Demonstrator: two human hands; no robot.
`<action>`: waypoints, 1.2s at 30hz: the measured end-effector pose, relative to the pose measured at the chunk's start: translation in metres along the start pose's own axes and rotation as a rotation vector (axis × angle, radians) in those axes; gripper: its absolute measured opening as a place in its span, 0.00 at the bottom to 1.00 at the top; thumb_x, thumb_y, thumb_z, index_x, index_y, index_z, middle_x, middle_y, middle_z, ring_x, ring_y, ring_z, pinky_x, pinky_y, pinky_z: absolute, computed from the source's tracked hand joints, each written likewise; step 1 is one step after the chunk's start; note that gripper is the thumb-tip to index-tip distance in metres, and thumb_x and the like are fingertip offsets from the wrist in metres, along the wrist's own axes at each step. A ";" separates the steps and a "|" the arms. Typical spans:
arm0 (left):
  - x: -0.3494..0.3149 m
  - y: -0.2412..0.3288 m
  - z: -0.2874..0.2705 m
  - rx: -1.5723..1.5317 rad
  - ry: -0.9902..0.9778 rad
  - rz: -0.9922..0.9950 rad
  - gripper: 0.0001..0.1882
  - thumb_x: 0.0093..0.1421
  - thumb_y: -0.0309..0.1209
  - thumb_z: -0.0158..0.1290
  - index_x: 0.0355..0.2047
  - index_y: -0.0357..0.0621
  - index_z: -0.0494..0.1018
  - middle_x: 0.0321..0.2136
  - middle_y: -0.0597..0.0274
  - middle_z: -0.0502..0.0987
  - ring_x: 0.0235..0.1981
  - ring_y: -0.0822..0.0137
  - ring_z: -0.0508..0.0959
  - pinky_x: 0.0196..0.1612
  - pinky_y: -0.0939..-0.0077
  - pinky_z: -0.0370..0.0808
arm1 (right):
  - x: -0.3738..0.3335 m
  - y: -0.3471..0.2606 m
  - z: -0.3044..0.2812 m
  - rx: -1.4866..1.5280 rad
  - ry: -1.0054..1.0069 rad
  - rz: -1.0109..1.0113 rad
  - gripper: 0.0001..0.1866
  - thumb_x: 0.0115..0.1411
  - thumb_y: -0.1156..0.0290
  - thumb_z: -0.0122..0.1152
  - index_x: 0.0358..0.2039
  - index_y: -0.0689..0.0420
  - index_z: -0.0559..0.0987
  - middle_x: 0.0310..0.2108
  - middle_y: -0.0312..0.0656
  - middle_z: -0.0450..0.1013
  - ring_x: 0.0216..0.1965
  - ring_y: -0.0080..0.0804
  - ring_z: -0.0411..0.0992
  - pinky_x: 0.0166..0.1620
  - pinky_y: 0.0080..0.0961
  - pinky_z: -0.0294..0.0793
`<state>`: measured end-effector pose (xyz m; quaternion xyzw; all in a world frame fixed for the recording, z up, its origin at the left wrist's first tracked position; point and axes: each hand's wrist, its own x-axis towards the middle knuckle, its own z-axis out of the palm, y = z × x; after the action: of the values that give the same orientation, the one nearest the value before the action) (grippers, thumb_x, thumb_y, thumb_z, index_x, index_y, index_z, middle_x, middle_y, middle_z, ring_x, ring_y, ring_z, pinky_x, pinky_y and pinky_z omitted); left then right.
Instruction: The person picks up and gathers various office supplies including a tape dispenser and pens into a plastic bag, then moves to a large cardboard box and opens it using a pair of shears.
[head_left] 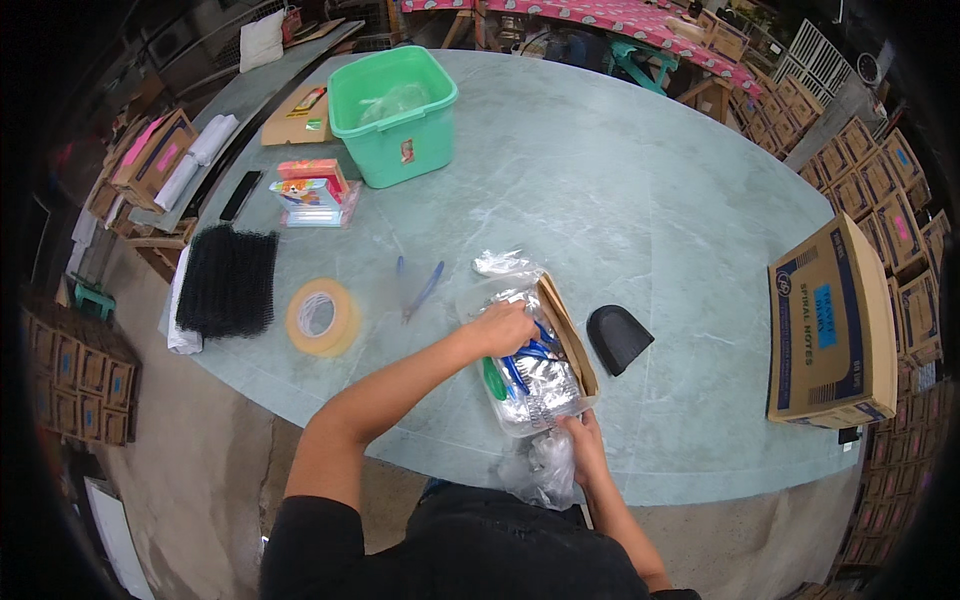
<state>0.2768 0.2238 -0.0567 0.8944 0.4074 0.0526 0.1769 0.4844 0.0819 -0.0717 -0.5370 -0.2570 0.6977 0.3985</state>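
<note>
Close in front of me at the table's near edge is a shallow clear plastic container [520, 425], wrapped partly in crinkled plastic. Silvery pieces [550, 388], blue-handled tools [543, 347] and a green-handled one [494, 379] lie inside it. A strip of brown cardboard [568, 335] stands along its right side. My left hand [507, 328] reaches in with curled fingers by the blue handles; what it pinches is hidden. My right hand [587, 446] grips the container's near right corner, thumb on the rim. Below that corner hangs a crumpled clear bag [540, 468].
Left of the container lie blue-handled pliers [424, 290], a tape roll [322, 317] and black mesh [228, 282]. A green bin [405, 150] stands behind small boxes [308, 193]. To the right are a black rounded object [618, 338] and a large cardboard box [830, 330].
</note>
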 end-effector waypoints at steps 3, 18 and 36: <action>-0.005 0.008 0.001 0.117 -0.046 0.056 0.08 0.45 0.32 0.55 0.26 0.43 0.76 0.25 0.59 0.76 0.38 0.57 0.73 0.37 0.64 0.71 | -0.004 -0.008 0.004 0.038 0.004 0.026 0.27 0.49 0.75 0.53 0.51 0.60 0.59 0.41 0.45 0.67 0.37 0.33 0.69 0.39 0.28 0.70; -0.008 -0.018 -0.064 -0.471 0.211 -0.184 0.11 0.52 0.33 0.53 0.34 0.41 0.72 0.25 0.52 0.75 0.27 0.59 0.74 0.33 0.68 0.69 | -0.017 -0.115 0.033 -1.394 -0.105 -0.462 0.18 0.53 0.56 0.54 0.29 0.59 0.79 0.25 0.49 0.75 0.26 0.37 0.75 0.30 0.29 0.72; -0.061 -0.047 -0.075 -0.964 0.580 -0.652 0.13 0.57 0.29 0.46 0.41 0.37 0.67 0.22 0.65 0.70 0.23 0.74 0.70 0.23 0.79 0.69 | 0.064 -0.061 0.076 -1.927 -0.108 -0.440 0.18 0.42 0.67 0.60 0.34 0.62 0.72 0.38 0.49 0.72 0.34 0.42 0.74 0.35 0.36 0.74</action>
<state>0.1854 0.2272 -0.0009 0.4947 0.6198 0.4125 0.4482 0.4225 0.1742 -0.0369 -0.5393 -0.8268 0.1244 -0.1004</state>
